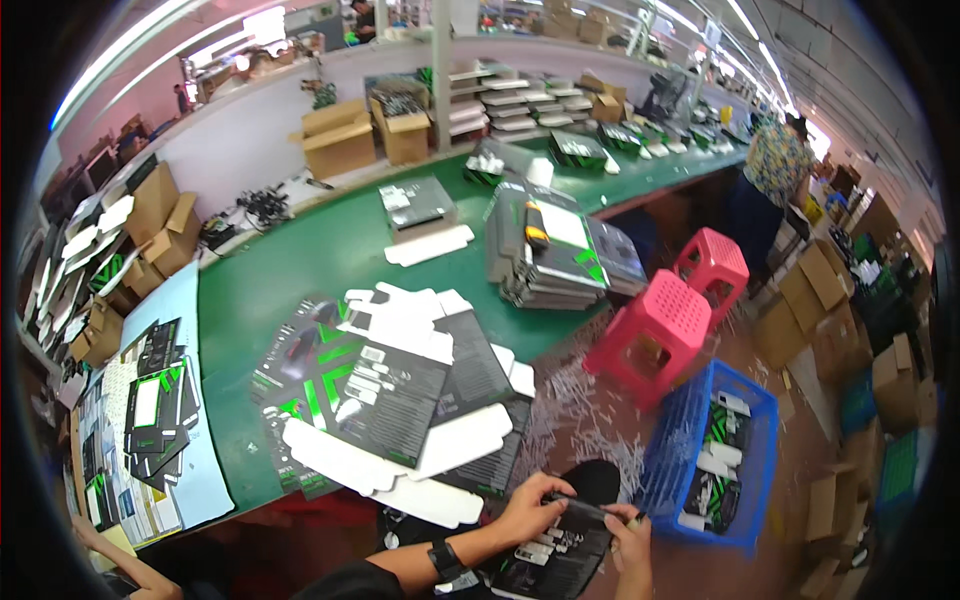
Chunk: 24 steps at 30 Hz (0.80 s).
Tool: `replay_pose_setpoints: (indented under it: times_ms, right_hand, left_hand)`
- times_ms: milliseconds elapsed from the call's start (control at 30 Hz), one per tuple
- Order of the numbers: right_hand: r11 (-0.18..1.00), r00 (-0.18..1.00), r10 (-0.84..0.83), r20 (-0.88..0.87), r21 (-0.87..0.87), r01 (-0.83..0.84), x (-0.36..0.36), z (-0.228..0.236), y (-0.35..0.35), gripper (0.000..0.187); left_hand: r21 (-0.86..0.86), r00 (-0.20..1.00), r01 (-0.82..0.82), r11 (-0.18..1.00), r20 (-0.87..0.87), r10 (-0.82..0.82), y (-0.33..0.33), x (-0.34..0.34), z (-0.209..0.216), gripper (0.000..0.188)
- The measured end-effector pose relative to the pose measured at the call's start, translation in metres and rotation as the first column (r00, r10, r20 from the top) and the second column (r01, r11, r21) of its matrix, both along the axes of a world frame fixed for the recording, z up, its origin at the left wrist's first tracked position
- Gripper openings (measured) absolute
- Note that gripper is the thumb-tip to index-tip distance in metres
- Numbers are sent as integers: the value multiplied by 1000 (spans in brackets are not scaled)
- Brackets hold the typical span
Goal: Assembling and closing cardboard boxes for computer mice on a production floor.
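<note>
Above my lap at the lower edge I hold a black printed carton [552, 556]; whether it is flat or folded into shape I cannot tell. My left hand [535, 508], with a dark watch on its wrist, is closed on the carton's top edge. At its right corner, my right hand [630, 543] grips the same carton, thumb up. Just beyond my hands a loose pile of flat black, green and white cartons [390, 400] fans across the green table [235, 400], with white flaps hanging over the near edge.
To the right, a blue plastic basket [655, 462] holds several cartons on a floor strewn with paper scraps. Two red stools [660, 320] stand beyond it. A cutter [536, 226] lies on stacked cartons. Another person's arm [125, 562] shows at lower left; a person [775, 175] stands far right.
</note>
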State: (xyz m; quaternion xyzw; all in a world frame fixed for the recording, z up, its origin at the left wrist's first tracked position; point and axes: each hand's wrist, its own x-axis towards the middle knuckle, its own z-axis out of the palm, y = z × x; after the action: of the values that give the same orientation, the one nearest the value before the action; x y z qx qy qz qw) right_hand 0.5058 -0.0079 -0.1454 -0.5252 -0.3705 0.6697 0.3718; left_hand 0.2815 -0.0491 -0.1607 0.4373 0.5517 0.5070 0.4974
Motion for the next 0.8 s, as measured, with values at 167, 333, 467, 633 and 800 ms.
replay_pose_setpoints:
  times_ms: [167, 333, 467, 633, 800]
  right_hand:
    - [968, 977, -209, 42, 151, 201, -6, -2, -1, 16]
    - [984, 986, -157, 58, -75, 161, -16, 32, 10, 15]
    - [988, 996, -80, -37, -138, 74, -4, 26, 3, 18]
    - [991, 992, -97, -77, -98, 89, -2, 18, -8, 16]
    - [997, 999, -10, -52, 74, 14, -7, 21, -12, 14]
  left_hand:
    - [-10, 993, -21, 1000, 116, 22, 7, 2, 21, 19]
    - [36, 999, 14, 999, 43, -16, 9, -3, 22, 23]
    - [-27, 977, 89, 996, 195, -82, 3, -4, 14, 20]
    - [85, 988, 105, 991, 104, -114, -4, -2, 12, 14]
    - [203, 998, -10, 979, -51, 20, -7, -2, 17, 8]
